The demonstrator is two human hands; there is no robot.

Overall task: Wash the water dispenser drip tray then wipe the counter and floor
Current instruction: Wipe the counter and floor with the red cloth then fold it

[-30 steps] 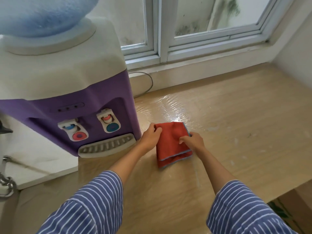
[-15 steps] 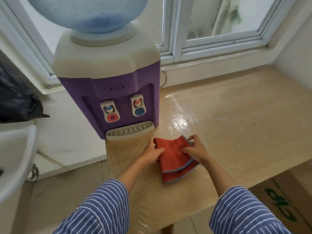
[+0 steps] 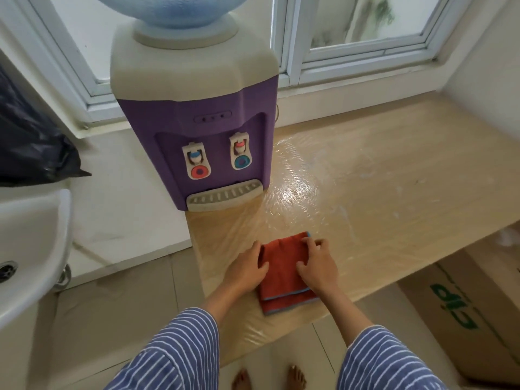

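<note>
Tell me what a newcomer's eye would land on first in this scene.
First the purple and cream water dispenser standing at the left end of the counter, its drip tray in place beneath the taps. Then the folded red cloth near the counter's front edge, with the left hand and right hand on it. The countertop between shines wet.

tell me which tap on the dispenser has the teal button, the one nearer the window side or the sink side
The right-hand tap, on the window-and-counter side, has the teal button. The left tap, nearer the sink, has a red-orange button instead.
</note>
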